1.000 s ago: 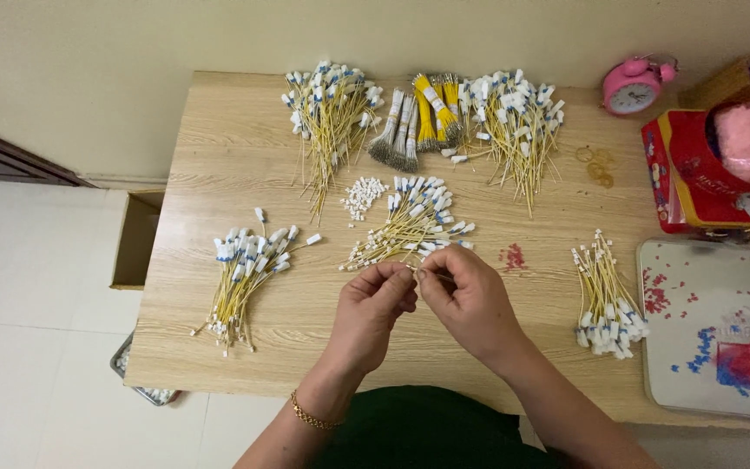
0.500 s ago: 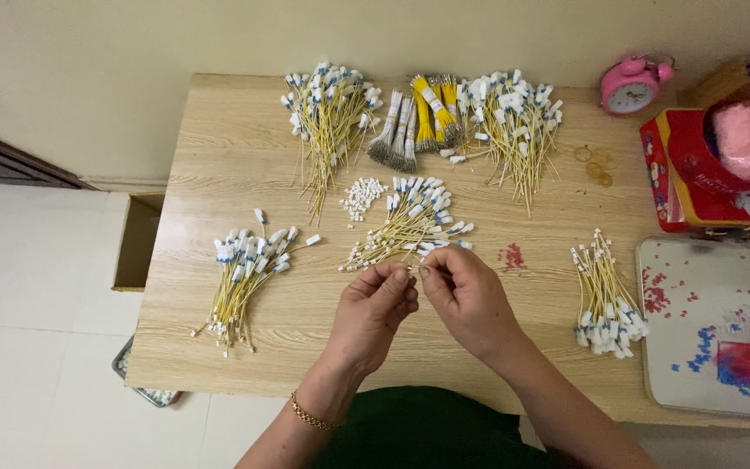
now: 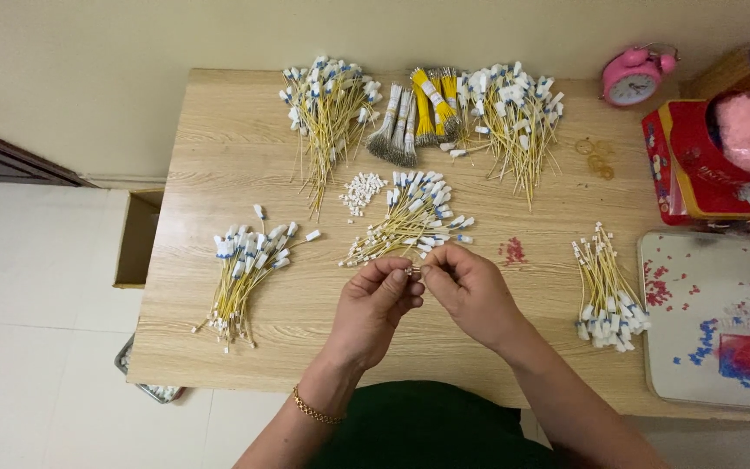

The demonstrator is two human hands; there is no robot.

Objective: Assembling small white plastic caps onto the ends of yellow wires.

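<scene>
1. Our left hand (image 3: 377,300) and right hand (image 3: 470,291) pinch a tiny white connector (image 3: 411,271) between closed fingertips; too small for detail.
2. It hangs above the bench (image 3: 219,165), beside yellow wires (image 3: 410,217).

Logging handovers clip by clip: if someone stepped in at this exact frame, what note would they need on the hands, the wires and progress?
Left hand and right hand: fingertips pinched together on one small piece, too small to identify, just in front of the centre wire bundle.
On the table: yellow wires with white and blue tags in the left bundle, right bundle and two back bundles; small white pieces in a heap; grey and yellow banded bunches at the back.
Done and left: the piles do not show which are finished.
</scene>
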